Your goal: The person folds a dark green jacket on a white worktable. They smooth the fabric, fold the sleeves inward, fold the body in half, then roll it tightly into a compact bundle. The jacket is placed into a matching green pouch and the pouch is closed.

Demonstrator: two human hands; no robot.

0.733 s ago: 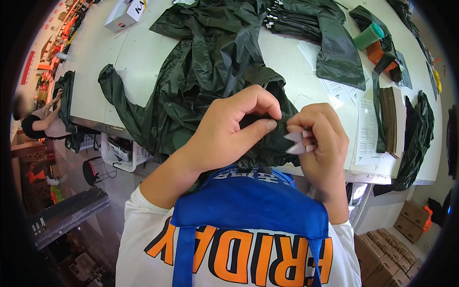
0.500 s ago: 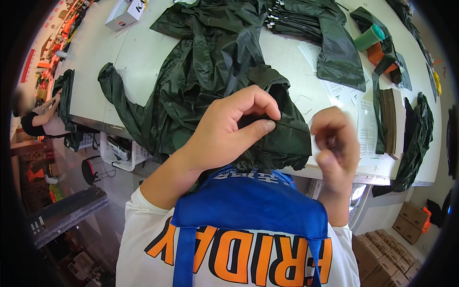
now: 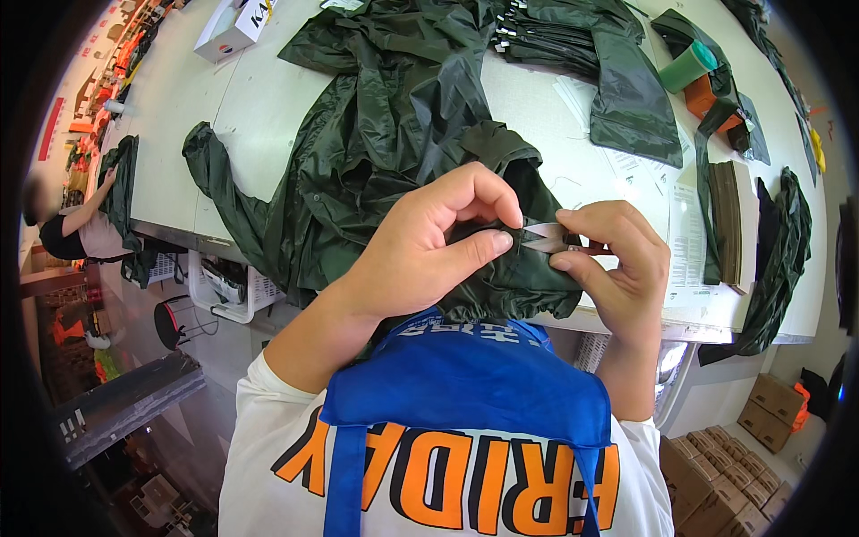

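A dark green jacket (image 3: 358,152) of thin, shiny fabric lies rumpled on the table in front of me, one sleeve stretched to the left. My left hand (image 3: 440,234) pinches the fabric between thumb and forefinger, above a gathered elastic hem. From the right, my right hand (image 3: 622,259) grips small thread snips (image 3: 544,238), thumb below and forefinger above. Their two silvery blades are parted, with the tips over the cloth right beside my left fingertips. Any thread between the blades is too small to make out.
Folded dark green garments (image 3: 635,98) are stacked at the back right, over paper sheets (image 3: 689,233). Beyond stand a green thread cone (image 3: 689,67) and a cardboard stack (image 3: 738,228). A white box (image 3: 234,29) sits back left. Far left, a co-worker (image 3: 76,228) handles dark cloth.
My right hand, blurred earlier, has swung in leftward to the fabric, and the snips' parted blades now show at my left fingertips. My left hand keeps its pinch in place.
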